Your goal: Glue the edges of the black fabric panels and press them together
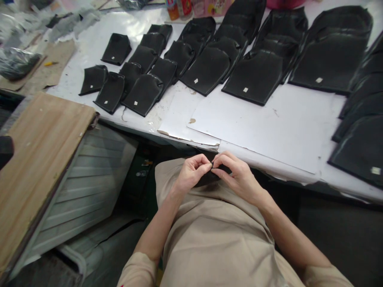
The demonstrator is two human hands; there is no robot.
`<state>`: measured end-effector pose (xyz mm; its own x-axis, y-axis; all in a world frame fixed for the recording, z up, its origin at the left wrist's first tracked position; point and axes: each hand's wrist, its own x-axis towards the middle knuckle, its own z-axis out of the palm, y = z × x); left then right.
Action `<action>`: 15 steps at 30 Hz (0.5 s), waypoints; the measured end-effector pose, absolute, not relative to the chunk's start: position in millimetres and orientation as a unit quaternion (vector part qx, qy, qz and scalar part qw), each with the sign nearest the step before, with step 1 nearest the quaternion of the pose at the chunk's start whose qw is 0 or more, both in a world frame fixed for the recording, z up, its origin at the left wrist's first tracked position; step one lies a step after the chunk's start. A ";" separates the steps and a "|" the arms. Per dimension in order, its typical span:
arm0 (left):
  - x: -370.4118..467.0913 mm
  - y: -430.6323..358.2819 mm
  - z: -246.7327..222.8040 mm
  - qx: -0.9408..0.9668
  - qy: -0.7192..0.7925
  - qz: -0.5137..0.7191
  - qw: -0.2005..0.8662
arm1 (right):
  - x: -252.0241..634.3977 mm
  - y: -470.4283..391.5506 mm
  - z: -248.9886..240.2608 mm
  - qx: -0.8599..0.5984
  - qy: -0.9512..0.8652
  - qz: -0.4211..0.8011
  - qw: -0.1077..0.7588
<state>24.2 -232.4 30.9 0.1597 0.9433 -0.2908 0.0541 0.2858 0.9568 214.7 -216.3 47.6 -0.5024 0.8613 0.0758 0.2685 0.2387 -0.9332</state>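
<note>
Over my lap, a small black leather-like piece [207, 179] hangs from my fingers, mostly hidden behind them. My left hand [190, 172] pinches its upper edge between thumb and forefinger. Close beside it, my right hand [237, 174] pinches the same edge, so the fingertips of both hands nearly meet. The exact shape of the piece cannot be made out. Beyond my hands, stacked black panels [254, 75] of a similar look lie in overlapping rows on the white-covered table [254, 123]. Small pale stickers mark the front panels, such as the small panel [110, 93] at the left.
The table's edge, with torn white sheeting, runs just past my hands. At the left stands a wooden board [44, 147] over a pale slatted cabinet [80, 179]. A yellow cutter [50, 63] lies on cardboard [61, 54]. Bottles [184, 8] stand at the back.
</note>
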 end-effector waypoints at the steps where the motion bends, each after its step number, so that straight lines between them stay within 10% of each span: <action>1: 23.7 -232.0 30.4 0.470 0.530 0.371 0.601 | 214.4 -216.1 47.3 -0.397 -0.723 0.474 0.309; 15: 22.0 -232.6 29.0 0.440 0.514 0.362 0.641 | 215.8 -215.7 38.7 -0.412 -0.715 0.463 0.324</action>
<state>22.0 -232.6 29.0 0.2094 0.9161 -0.3419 -0.0115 0.3519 0.9360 215.8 -215.7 38.7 -0.4512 0.8887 0.0819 0.2894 0.2325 -0.9286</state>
